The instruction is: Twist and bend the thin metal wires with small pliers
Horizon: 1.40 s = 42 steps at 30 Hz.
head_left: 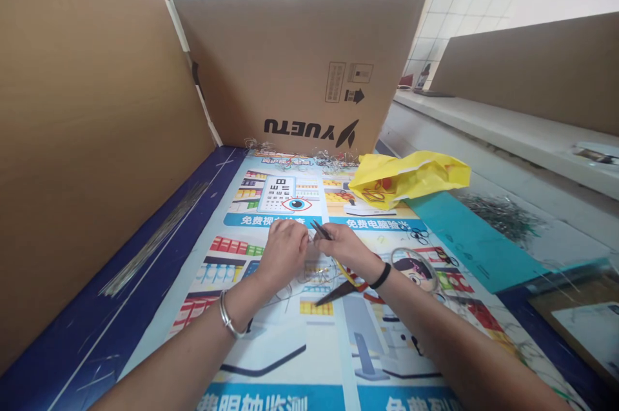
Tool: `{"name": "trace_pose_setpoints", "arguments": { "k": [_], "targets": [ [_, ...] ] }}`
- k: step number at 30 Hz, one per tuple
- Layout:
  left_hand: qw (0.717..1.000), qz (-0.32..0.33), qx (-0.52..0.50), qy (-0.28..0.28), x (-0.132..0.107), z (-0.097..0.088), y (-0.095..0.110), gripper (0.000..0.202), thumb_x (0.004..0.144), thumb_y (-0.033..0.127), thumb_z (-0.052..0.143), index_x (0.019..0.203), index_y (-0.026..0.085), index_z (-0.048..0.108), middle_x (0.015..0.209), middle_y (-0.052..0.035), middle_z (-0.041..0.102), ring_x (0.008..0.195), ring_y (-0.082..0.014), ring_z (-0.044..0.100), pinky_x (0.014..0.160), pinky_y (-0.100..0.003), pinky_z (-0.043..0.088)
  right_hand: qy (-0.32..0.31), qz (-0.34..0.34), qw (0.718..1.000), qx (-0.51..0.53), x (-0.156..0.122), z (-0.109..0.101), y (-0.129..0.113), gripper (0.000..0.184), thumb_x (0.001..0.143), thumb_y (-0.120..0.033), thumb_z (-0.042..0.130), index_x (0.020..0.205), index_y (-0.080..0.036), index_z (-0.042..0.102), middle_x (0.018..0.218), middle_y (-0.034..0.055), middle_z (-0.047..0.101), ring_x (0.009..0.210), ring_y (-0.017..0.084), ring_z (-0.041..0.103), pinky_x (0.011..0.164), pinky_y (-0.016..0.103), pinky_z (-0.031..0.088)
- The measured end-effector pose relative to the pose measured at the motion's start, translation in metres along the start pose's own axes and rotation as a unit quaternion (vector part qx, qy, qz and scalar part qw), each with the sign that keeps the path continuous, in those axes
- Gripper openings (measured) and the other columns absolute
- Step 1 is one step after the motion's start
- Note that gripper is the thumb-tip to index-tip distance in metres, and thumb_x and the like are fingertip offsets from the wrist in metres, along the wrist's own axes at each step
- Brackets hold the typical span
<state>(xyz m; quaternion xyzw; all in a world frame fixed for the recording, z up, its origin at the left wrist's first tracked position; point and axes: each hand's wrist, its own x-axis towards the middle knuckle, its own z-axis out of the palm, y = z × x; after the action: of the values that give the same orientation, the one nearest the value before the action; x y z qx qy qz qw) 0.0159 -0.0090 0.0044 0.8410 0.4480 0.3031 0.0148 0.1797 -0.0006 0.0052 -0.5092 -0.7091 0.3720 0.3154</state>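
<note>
Both hands meet over the middle of the bench point(159, 269), which is covered by a printed poster point(290, 346). The right hand point(345, 250) has its fingers closed around a dark pointed tool point(320, 230); the tool's tips stick out toward the left hand point(285, 246). The left hand's fingers are curled shut just beside those tips, and whatever they pinch is too small to make out. Fine wire strands point(290, 288) lie on the poster under both hands.

A pair of scissors point(344, 287) with yellow-and-red handles lies flat beneath the right wrist, untouched. Its blades point toward the near edge.

Silver bangles point(227, 317) circle the left wrist and a black band point(381, 276) the right. A crumpled yellow bag point(411, 179) sits toward the far right of the bench, next to a teal sheet point(464, 237). Cardboard walls point(290, 69) stand along the far and left edges — a bundle of straight wires point(155, 240) lies at the foot of the left one.
</note>
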Motion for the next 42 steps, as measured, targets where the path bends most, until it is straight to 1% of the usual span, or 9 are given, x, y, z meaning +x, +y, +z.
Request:
{"name": "trace_pose_setpoints", "arguments": {
  "k": [7, 12, 20, 23, 26, 30, 35, 40, 42],
  "targets": [
    [1.0, -0.001, 0.019, 0.01, -0.001, 0.0, 0.0, 0.012, 0.083, 0.014, 0.04, 0.074, 0.018, 0.048, 0.074, -0.0031, 0.055, 0.079, -0.0193, 0.048, 0.078, -0.038, 0.036, -0.001, -0.005, 1.0, -0.01, 0.002, 0.0, 0.0, 0.008, 0.066, -0.023, 0.046, 0.06, -0.018, 0.042, 0.056, -0.0057, 0.037, 0.055, 0.009, 0.035, 0.05, 0.02, 0.028],
    [0.999, -0.006, 0.038, 0.017, -0.001, 0.001, 0.0, 0.011, 0.082, 0.014, 0.042, 0.073, 0.019, 0.047, 0.073, -0.003, 0.054, 0.079, -0.0197, 0.048, 0.079, -0.038, 0.036, -0.002, -0.009, 1.0, 0.005, 0.001, 0.001, 0.002, 0.008, 0.066, -0.023, 0.047, 0.061, -0.018, 0.044, 0.057, -0.0056, 0.038, 0.055, 0.009, 0.036, 0.051, 0.021, 0.029],
    [0.999, -0.012, -0.012, 0.045, -0.001, -0.001, -0.004, 0.011, 0.081, 0.013, 0.041, 0.073, 0.019, 0.047, 0.073, -0.0019, 0.055, 0.075, -0.0182, 0.048, 0.076, -0.036, 0.037, -0.008, -0.001, 1.0, 0.005, 0.001, -0.002, 0.004, 0.007, 0.067, -0.022, 0.049, 0.068, -0.017, 0.052, 0.06, -0.0047, 0.045, 0.058, 0.01, 0.042, 0.054, 0.021, 0.032],
    [0.998, -0.018, -0.033, 0.056, -0.001, -0.002, -0.006, 0.01, 0.081, 0.013, 0.042, 0.076, 0.019, 0.048, 0.077, -0.0024, 0.056, 0.079, -0.0185, 0.049, 0.078, -0.036, 0.037, 0.0, 0.002, 1.0, 0.006, 0.001, -0.003, 0.002, 0.012, 0.065, -0.021, 0.05, 0.074, -0.016, 0.055, 0.065, -0.0034, 0.05, 0.061, 0.011, 0.044, 0.055, 0.021, 0.034],
    [0.993, -0.02, -0.084, 0.08, -0.001, -0.001, -0.007, 0.01, 0.083, 0.014, 0.042, 0.082, 0.019, 0.051, 0.085, -0.0027, 0.059, 0.086, -0.0181, 0.05, 0.082, -0.036, 0.036, 0.004, -0.013, 1.0, 0.002, 0.0, -0.004, 0.001, 0.016, 0.066, -0.022, 0.051, 0.08, -0.016, 0.056, 0.069, -0.0028, 0.052, 0.064, 0.012, 0.045, 0.058, 0.022, 0.035],
    [0.984, -0.028, -0.156, 0.083, 0.0, -0.001, -0.009, 0.012, 0.085, 0.017, 0.043, 0.084, 0.02, 0.054, 0.086, -0.0016, 0.061, 0.089, -0.0166, 0.052, 0.084, -0.034, 0.037, -0.019, -0.028, 0.999, -0.04, -0.001, -0.006, -0.002, 0.015, 0.073, -0.031, 0.05, 0.075, -0.017, 0.055, 0.067, -0.0032, 0.052, 0.063, 0.011, 0.044, 0.058, 0.022, 0.034],
    [0.981, -0.03, -0.175, 0.079, 0.002, -0.001, -0.012, 0.013, 0.083, 0.017, 0.044, 0.081, 0.02, 0.056, 0.084, -0.0021, 0.062, 0.087, -0.0166, 0.054, 0.081, -0.033, 0.04, -0.055, -0.019, 0.995, -0.082, -0.002, -0.014, -0.004, 0.019, 0.075, -0.036, 0.05, 0.071, -0.018, 0.054, 0.061, -0.0041, 0.047, 0.058, 0.01, 0.041, 0.054, 0.021, 0.031],
    [0.982, -0.017, -0.171, 0.084, 0.004, -0.002, -0.018, 0.014, 0.08, 0.011, 0.046, 0.081, 0.02, 0.056, 0.085, -0.0014, 0.061, 0.089, -0.0155, 0.055, 0.083, -0.033, 0.041, -0.07, -0.023, 0.997, -0.034, 0.0, -0.018, -0.001, 0.022, 0.072, -0.038, 0.055, 0.075, -0.017, 0.055, 0.066, -0.0027, 0.05, 0.061, 0.011, 0.043, 0.055, 0.022, 0.033],
    [0.982, -0.015, -0.166, 0.091, 0.004, -0.003, -0.019, 0.014, 0.08, 0.01, 0.046, 0.081, 0.02, 0.056, 0.086, -0.0018, 0.061, 0.09, -0.0159, 0.054, 0.084, -0.034, 0.041, -0.034, -0.021, 0.999, 0.002, 0.001, -0.019, -0.004, 0.024, 0.072, -0.039, 0.056, 0.077, -0.016, 0.054, 0.067, -0.0025, 0.049, 0.061, 0.011, 0.042, 0.055, 0.022, 0.033]
  ]
}}
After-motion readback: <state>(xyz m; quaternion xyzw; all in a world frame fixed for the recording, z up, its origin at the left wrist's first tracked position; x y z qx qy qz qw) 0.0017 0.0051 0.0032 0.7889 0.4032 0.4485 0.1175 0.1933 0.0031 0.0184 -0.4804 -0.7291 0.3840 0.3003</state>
